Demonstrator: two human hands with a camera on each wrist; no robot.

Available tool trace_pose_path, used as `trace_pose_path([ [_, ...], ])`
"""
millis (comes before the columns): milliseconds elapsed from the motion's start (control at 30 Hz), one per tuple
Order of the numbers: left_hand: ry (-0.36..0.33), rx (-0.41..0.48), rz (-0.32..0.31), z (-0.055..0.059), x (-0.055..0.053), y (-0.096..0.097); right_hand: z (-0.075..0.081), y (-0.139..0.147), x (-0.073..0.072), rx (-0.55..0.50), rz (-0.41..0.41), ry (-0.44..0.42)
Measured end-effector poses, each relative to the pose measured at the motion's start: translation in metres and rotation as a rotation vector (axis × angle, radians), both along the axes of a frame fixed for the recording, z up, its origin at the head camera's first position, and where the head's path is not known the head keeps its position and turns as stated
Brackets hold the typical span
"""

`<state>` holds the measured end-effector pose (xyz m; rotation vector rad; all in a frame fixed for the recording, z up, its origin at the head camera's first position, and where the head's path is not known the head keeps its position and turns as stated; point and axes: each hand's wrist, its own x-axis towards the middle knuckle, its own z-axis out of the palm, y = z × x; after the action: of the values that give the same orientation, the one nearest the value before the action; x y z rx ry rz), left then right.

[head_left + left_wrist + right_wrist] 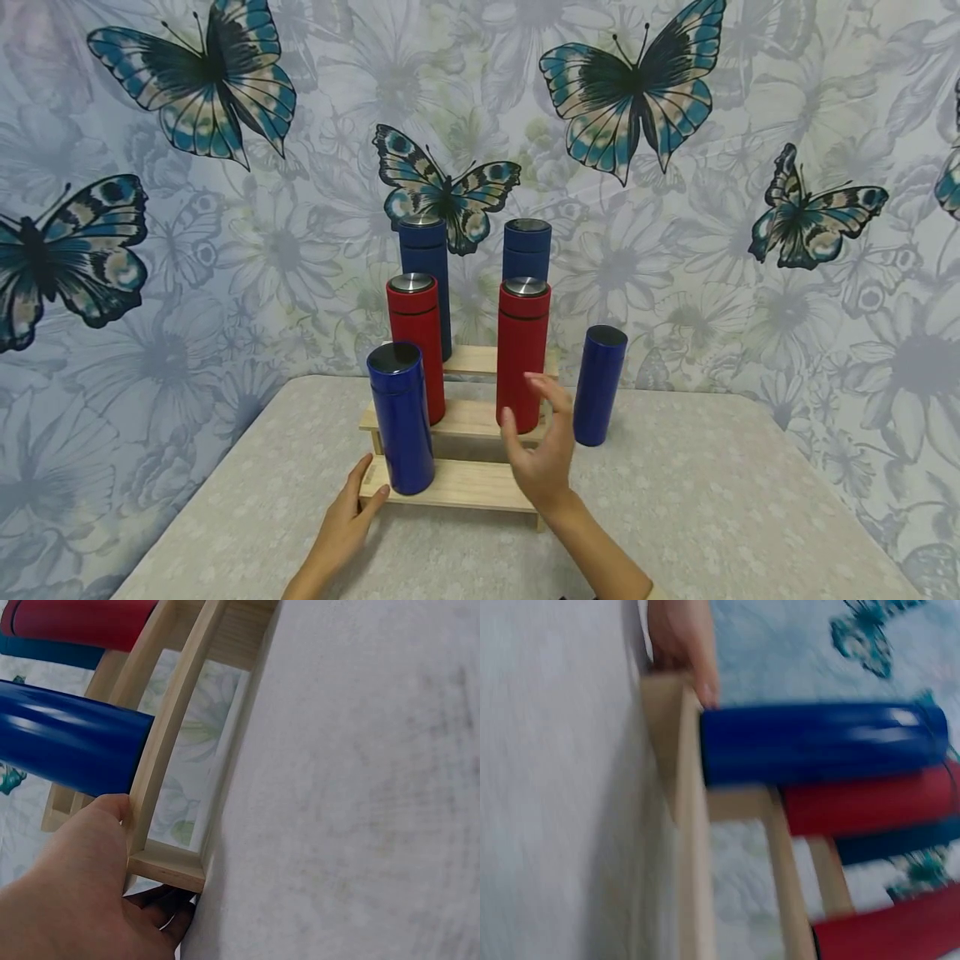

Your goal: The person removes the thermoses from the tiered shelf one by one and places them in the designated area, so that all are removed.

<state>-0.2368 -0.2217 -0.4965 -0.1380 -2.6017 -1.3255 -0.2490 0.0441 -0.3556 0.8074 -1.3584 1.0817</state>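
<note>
"Head view: what could go wrong, nearest first?"

"If the left hand jerks the wooden stand, the near blue bottle on its lowest step could topple; beyond, a careless right hand might knock the right red bottle."

"Their fingers?"

"Left: curled round the stand's near-left end, gripping it. Right: raised before that red bottle, parted and curved, holding nothing. The other glossy blue bottle stands on the desk, right of the stand."
</note>
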Motion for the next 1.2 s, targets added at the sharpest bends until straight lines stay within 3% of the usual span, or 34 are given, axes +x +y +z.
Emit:
trace_pose_path([
  [100, 0.017, -0.005, 0.004, 0.001, 0.000, 0.001, -0.011, -0.026, -0.002, 0.094, 0.091, -0.065],
  [300, -0.015, -0.004, 0.022, 0.001, 0.001, 0.000, -0.046, -0.066, -0.018, 0.238, 0.181, -0.325],
  [400, -0.036, 0.011, 0.024, 0.000, 0.000, -0.001, -0.057, -0.080, -0.024, 0.281, 0.186, -0.411],
  [500, -0.046, 0.028, 0.011, -0.002, 0.000, -0.002, -0.064, -0.091, -0.028, 0.313, 0.137, -0.433],
  [700, -0.061, 0.055, 0.003, -0.003, -0.001, -0.003, -0.071, -0.098, -0.033, 0.302, 0.056, -0.395],
  [933, 0.040, 0.001, -0.005, -0.001, -0.002, -0.001, -0.076, -0.089, -0.025, 0.255, 0.082, -0.334],
  [1067, 0.050, -0.008, -0.009, -0.003, -0.002, -0.002, -0.079, -0.077, -0.017, 0.250, 0.086, -0.198],
  [1200, 0.032, 0.004, -0.012, -0.005, -0.002, -0.003, -0.072, -0.058, -0.015, 0.246, 0.064, 0.033],
])
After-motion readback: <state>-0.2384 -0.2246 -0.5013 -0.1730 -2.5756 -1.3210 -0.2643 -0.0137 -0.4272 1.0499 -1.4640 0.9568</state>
